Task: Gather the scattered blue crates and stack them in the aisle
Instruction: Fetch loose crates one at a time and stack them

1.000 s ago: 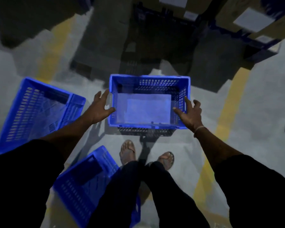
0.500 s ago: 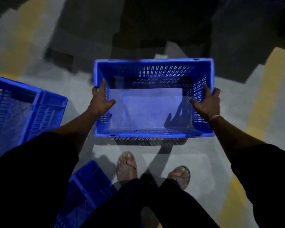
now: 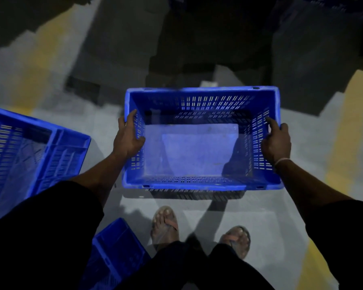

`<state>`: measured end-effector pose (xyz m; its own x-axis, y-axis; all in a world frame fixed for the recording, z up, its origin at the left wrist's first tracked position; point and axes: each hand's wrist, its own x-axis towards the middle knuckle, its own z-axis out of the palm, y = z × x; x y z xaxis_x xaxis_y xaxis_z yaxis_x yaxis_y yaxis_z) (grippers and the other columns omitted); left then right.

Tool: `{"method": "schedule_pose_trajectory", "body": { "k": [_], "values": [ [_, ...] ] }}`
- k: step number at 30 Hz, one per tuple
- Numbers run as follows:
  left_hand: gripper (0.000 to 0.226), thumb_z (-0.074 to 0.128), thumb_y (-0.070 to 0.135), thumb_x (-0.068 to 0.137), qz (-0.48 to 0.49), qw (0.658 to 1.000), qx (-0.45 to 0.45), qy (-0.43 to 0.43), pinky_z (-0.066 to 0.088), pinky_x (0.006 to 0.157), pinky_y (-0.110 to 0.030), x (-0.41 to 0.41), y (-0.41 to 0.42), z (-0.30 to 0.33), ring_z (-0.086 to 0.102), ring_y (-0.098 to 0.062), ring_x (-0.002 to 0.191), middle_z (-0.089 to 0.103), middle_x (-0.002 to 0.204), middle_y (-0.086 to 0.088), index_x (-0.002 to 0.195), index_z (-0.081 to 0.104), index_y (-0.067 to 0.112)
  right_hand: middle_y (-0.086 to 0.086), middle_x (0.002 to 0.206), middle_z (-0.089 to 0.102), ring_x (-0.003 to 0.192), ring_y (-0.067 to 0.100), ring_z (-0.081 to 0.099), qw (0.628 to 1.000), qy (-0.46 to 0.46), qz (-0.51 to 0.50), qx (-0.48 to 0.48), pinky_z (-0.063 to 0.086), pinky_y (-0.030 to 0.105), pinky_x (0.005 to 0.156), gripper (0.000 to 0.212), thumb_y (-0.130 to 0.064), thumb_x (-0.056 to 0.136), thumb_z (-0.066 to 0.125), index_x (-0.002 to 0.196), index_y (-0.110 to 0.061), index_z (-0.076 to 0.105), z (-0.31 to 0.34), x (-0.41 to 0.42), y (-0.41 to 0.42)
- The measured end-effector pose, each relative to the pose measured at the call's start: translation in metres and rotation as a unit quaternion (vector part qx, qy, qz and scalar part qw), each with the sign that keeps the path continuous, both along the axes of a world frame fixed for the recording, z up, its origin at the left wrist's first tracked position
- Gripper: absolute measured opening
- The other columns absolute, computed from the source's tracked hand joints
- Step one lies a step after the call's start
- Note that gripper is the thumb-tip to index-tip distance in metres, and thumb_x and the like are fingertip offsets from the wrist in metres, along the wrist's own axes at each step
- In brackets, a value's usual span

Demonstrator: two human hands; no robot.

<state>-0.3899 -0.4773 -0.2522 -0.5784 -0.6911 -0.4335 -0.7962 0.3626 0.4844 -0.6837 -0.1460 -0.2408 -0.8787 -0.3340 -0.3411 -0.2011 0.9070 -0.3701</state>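
Dim grey floor (image 3: 281,216); blue crate (image 3: 201,183) apparently between both hands.

Held crate (image 3: 201,186): blue plastic, rectangular, open top upward, slotted walls, solid pale floor, nothing inside; level, lifted above the grey floor with its shadow beneath, in front of the person's feet; gripped at both short ends.
Left crate (image 3: 57,151): blue, slotted sides, tilted, lying on the floor well left of the held one, partly cut off by the frame edge.
Near crate (image 3: 117,243): blue, at the bottom left beside the feet, mostly hidden by dark clothing.
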Motion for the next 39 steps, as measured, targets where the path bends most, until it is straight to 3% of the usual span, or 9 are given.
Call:
{"method": "schedule_pose_trajectory", "body": {
  "k": [6,12,17,21,29,34,39],
  "values": [
    [0.091,0.070,0.024,0.084,-0.030,0.999,-0.022,-0.003,0.055,0.085,-0.052,-0.016,0.005,0.039,0.056,-0.039,0.118,0.027,0.147,-0.009,0.156,0.016,0.039,0.020,0.125,0.044,0.097,0.044,0.057,1.000,-0.001,-0.020,0.006,0.047,0.043,0.082,0.057,-0.012,0.092,0.057,0.146,-0.023,0.042,0.035,0.001,0.024],
    [0.091,0.067,0.022,0.085,-0.065,0.997,-0.034,0.001,0.050,0.079,-0.046,-0.044,0.015,0.120,0.054,-0.041,0.119,0.030,0.144,-0.010,0.157,0.014,0.040,0.019,0.122,0.045,0.093,0.045,0.058,0.999,-0.005,-0.054,0.002,0.048,0.047,0.079,0.058,-0.010,0.091,0.055,0.145,-0.026,0.042,0.104,0.001,0.057],
    [0.092,0.067,0.022,0.086,-0.105,0.994,-0.030,0.001,0.050,0.074,-0.044,-0.064,0.025,0.213,0.059,-0.046,0.111,0.025,0.152,-0.013,0.157,0.011,0.042,0.018,0.122,0.045,0.095,0.044,0.057,0.996,-0.005,-0.091,-0.005,0.048,0.047,0.079,0.057,-0.008,0.092,0.052,0.145,-0.027,0.043,0.201,0.001,0.081],
    [0.089,0.065,0.019,0.085,-0.135,0.990,-0.025,0.033,0.049,0.088,-0.052,-0.079,0.041,0.307,0.052,-0.044,0.121,0.028,0.148,-0.015,0.159,0.016,0.032,0.018,0.125,0.044,0.095,0.044,0.058,0.992,0.001,-0.123,-0.016,0.047,0.044,0.077,0.063,0.000,0.088,0.047,0.145,-0.027,0.045,0.296,0.004,0.106],
    [0.089,0.065,0.008,0.083,-0.214,0.973,0.025,0.086,0.038,0.108,-0.048,-0.114,0.095,0.510,0.041,-0.040,0.134,0.025,0.148,-0.022,0.160,0.020,0.019,0.015,0.124,0.044,0.092,0.044,0.059,0.978,0.006,-0.209,-0.006,0.048,0.045,0.078,0.064,-0.003,0.086,0.045,0.144,-0.032,0.045,0.498,0.036,0.188],
    [0.092,0.068,0.000,0.079,-0.292,0.951,0.007,0.101,0.042,0.103,-0.044,-0.134,0.130,0.590,0.047,-0.041,0.125,0.029,0.142,-0.022,0.158,0.024,0.021,0.016,0.128,0.044,0.093,0.041,0.059,0.965,0.026,-0.261,-0.019,0.043,0.038,0.075,0.063,0.000,0.088,0.045,0.145,-0.028,0.045,0.581,0.077,0.245],
    [0.098,0.070,-0.001,0.073,-0.391,0.915,-0.015,0.099,0.046,0.103,-0.050,-0.163,0.183,0.634,0.050,-0.045,0.120,0.030,0.139,-0.022,0.156,0.025,0.024,0.020,0.127,0.045,0.097,0.044,0.057,0.943,0.052,-0.327,-0.025,0.047,0.043,0.082,0.058,-0.003,0.090,0.045,0.145,-0.024,0.045,0.616,0.120,0.312]
  ]
}}
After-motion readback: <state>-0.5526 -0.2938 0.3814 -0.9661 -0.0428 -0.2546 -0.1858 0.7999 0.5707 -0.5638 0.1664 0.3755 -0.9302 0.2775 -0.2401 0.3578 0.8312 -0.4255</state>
